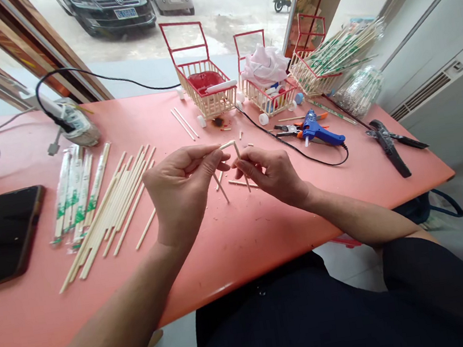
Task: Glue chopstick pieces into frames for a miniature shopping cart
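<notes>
Between my hands, above the table, is a small frame of wooden chopstick pieces, with a short bar across the top and two legs pointing down. My left hand pinches it near the top left corner. Thumb and fingers of my right hand close on the right leg, just below the other corner. Part of the joints is hidden by my fingers. Beneath them a cut stick and small scraps lie on the table. Left of my left hand is a pile of loose chopsticks.
Wrapped chopsticks and a phone lie left on the pink table. Behind stand model carts of sticks with red rims. A blue glue gun, its cord, pliers and a black-handled tool are right.
</notes>
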Tool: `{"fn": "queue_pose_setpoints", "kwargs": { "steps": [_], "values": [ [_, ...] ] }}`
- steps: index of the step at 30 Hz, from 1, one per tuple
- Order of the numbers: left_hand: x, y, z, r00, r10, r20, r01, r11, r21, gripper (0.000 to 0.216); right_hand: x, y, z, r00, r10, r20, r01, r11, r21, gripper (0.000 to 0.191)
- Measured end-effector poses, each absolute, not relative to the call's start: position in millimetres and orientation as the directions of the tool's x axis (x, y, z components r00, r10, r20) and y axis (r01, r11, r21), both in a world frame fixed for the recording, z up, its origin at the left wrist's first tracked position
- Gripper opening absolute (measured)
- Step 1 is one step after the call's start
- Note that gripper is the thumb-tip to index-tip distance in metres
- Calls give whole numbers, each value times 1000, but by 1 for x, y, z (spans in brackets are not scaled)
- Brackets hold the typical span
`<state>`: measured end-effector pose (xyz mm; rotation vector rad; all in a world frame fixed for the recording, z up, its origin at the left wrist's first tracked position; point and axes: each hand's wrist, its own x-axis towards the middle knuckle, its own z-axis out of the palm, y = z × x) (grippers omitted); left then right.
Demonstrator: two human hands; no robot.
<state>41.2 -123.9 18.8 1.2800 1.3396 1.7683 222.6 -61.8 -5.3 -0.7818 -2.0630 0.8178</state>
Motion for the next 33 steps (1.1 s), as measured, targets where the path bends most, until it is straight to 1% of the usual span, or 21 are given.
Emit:
{"fn": "queue_pose_setpoints", "kwargs": {
  "steps": [6, 12, 18, 24, 33],
  "values": [
    [40, -125, 18, -336, 844, 419, 202, -370, 907, 6, 223, -61, -7, -524, 732, 435, 234, 615, -753, 36],
    [42, -125, 21, -328, 838, 436, 249, -368, 896, 9, 225, -59, -9, -536, 707, 461, 198, 636, -746, 30],
    [43, -125, 21, -319, 833, 452, 255, -384, 887, 8, 226, -59, -8, -531, 726, 437, 208, 612, -763, 36],
    [42, -126, 17, -321, 823, 468, 285, -387, 877, 9, 225, -58, -11, -527, 719, 453, 194, 620, -760, 35],
    [42, -124, 17, -319, 830, 458, 241, -397, 886, 10, 225, -59, -10, -529, 730, 433, 222, 611, -760, 45]
  ]
}}
